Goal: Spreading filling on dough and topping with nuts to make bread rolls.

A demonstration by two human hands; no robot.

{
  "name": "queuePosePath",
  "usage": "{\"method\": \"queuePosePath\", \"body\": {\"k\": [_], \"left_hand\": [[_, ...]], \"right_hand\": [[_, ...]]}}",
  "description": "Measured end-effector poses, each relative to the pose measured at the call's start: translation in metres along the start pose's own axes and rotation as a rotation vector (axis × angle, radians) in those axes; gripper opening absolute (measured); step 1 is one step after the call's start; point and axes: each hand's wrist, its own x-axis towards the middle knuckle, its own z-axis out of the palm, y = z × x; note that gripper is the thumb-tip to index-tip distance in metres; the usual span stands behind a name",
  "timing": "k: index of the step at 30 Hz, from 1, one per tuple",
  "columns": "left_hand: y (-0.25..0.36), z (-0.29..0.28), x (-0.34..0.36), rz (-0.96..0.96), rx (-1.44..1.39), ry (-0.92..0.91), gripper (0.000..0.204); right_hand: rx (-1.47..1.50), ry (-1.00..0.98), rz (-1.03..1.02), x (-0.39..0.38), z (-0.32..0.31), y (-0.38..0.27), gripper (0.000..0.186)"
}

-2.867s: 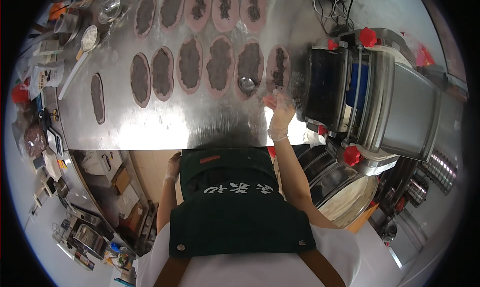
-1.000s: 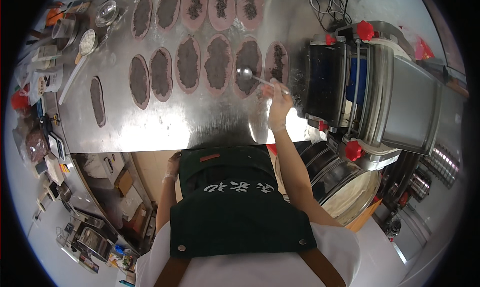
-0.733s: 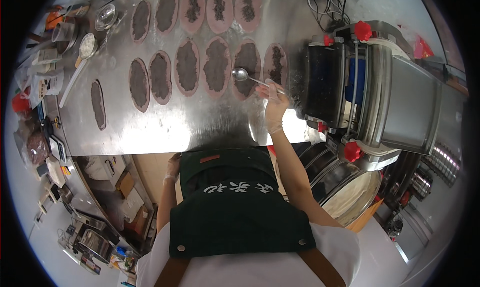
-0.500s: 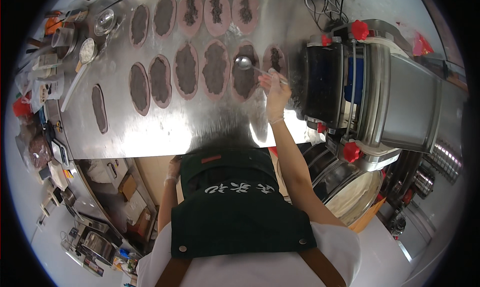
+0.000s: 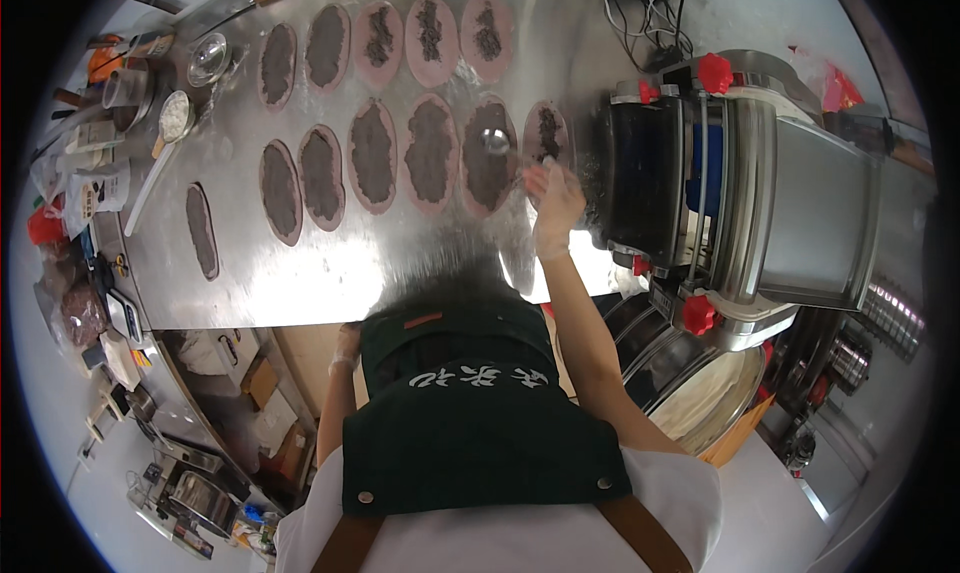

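Two rows of flattened pink oval dough pieces (image 5: pixel 412 39) lie on the steel table (image 5: pixel 400 253), most spread with grey-brown paste, some carrying dark crumbly filling along the middle. My right hand (image 5: pixel 555 203), in a clear glove, grips a metal spoon (image 5: pixel 494 141) whose blurred bowl is over the paste-covered piece (image 5: pixel 487 178) second from the right in the near row. The piece with dark crumbs (image 5: pixel 548 123) is partly behind that hand. My left hand (image 5: pixel 346 343), also gloved, hangs beside my green apron below the table edge, its fingers mostly hidden.
A steel roller machine (image 5: pixel 800 213) with red knobs stands at the right, cables (image 5: pixel 650 13) behind it. Round steel containers (image 5: pixel 700 393) sit below it. Along the left are a long-handled white scoop (image 5: pixel 150 188), a glass bowl (image 5: pixel 208 60), bags (image 5: pixel 95 188) and tools.
My right hand and spoon have moved up along the second piece from the right since the oldest frame. The table and pieces sit slightly lower in the picture now.
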Motion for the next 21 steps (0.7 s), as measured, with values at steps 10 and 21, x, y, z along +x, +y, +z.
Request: {"method": "queuePosePath", "body": {"k": [10, 21], "left_hand": [[0.015, 0.004, -0.008, 0.074, -0.039, 0.004, 0.044], [-0.014, 0.006, 0.020, 0.200, 0.186, 0.007, 0.039]], "right_hand": [[0.008, -0.047, -0.025, -0.004, -0.043, 0.014, 0.027], [0.018, 0.098, -0.126, 0.044, -0.057, -0.017, 0.032]]}}
